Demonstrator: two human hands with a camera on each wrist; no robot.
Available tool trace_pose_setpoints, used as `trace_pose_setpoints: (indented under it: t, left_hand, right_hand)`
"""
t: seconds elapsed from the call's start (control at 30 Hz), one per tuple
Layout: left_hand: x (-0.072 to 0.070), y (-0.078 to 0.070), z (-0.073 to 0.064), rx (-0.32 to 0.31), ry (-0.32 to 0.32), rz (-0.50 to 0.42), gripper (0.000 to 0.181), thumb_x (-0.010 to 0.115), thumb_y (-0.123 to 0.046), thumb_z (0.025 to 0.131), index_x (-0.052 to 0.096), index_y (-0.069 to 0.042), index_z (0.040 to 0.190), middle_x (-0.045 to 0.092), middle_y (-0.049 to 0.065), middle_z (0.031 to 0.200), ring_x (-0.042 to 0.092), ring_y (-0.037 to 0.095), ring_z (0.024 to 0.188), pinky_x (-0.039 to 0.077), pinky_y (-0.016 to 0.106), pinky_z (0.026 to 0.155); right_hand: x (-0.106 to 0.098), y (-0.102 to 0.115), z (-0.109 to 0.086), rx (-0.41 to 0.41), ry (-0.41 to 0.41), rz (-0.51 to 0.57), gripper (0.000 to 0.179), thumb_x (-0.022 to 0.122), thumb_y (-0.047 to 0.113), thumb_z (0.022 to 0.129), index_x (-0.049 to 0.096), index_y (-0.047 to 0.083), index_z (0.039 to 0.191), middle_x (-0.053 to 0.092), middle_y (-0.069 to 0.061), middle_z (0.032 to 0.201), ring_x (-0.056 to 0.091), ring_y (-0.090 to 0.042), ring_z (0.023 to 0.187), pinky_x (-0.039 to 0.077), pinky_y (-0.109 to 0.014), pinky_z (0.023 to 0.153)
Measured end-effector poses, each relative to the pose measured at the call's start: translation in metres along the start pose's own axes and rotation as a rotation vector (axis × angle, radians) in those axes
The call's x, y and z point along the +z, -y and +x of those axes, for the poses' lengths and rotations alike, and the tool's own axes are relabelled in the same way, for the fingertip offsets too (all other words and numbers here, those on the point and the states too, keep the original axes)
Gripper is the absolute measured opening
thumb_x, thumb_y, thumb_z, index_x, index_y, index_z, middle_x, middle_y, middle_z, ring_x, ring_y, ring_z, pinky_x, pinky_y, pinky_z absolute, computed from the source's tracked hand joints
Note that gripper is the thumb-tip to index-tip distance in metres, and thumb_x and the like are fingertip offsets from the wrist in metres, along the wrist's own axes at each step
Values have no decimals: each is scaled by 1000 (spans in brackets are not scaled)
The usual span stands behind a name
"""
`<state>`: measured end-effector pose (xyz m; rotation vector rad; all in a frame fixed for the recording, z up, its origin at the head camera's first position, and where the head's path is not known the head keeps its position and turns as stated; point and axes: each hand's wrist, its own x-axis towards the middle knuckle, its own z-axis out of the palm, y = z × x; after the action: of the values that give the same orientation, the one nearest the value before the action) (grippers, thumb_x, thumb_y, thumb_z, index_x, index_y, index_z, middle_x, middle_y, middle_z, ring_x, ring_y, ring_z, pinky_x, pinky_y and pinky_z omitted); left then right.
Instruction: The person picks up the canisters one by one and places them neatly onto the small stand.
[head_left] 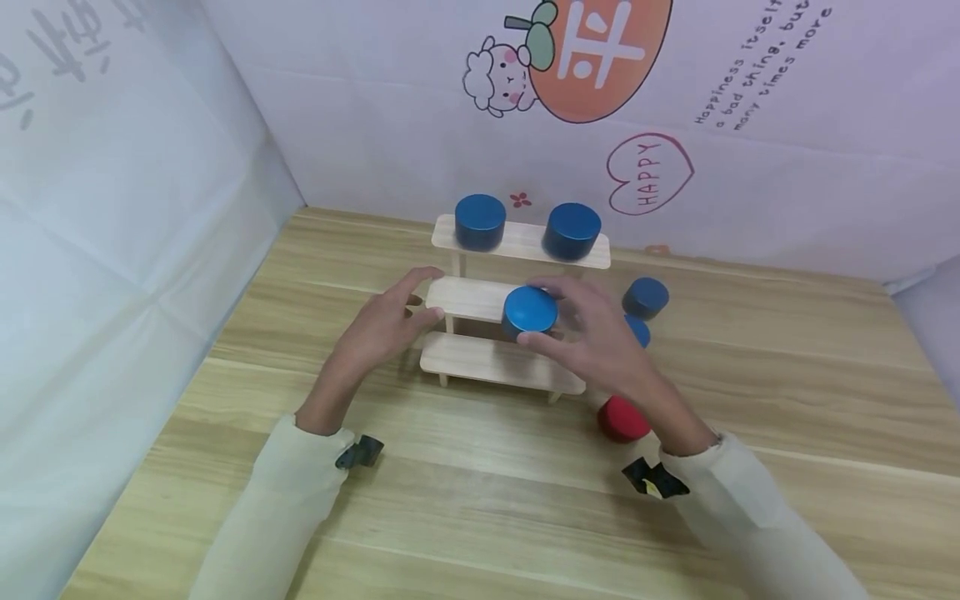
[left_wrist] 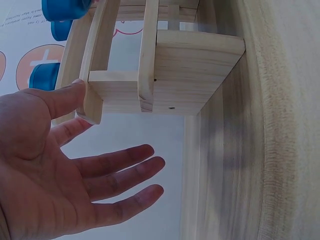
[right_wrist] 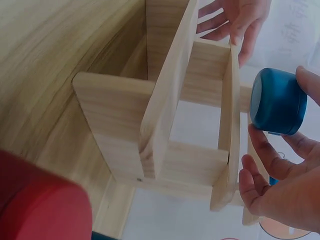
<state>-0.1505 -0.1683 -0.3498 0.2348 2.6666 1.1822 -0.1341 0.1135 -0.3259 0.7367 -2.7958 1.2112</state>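
Observation:
A three-tier wooden display stand stands on the table. My left hand pinches the left end of its middle shelf between thumb and index finger; the other fingers stretch out loosely. With thumb and fingers my right hand grips a blue round tin over the right part of the middle shelf. In the right wrist view the held tin appears just above that shelf, apart from it. Two more blue tins, a left one and a right one, sit on the top shelf.
Right of the stand, on the wooden table, are a blue tin, another blue tin partly hidden by my right hand, and a red tin near my right wrist. A printed white cloth hangs behind.

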Motion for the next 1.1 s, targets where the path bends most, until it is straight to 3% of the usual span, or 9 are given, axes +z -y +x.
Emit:
trace_pose_setpoints:
  t: [0.7, 1.1]
  left_hand:
    - [1, 2, -1, -1, -16, -3, 53, 58, -32, 102, 38, -28, 152, 57, 19, 137, 56, 38, 122, 50, 56, 87]
    - [1, 2, 0, 3, -10, 7, 53, 57, -34, 103, 38, -30, 152, 57, 18, 137, 52, 36, 126, 48, 57, 90]
  right_hand:
    - [23, 8, 24, -7, -72, -18, 62, 77, 40, 87, 58, 17, 141, 58, -3, 139, 43, -28, 131, 30, -59, 106]
    - [32, 12, 32, 38, -71, 5, 66, 80, 41, 84, 57, 16, 141, 61, -10, 133, 43, -31, 128, 33, -60, 102]
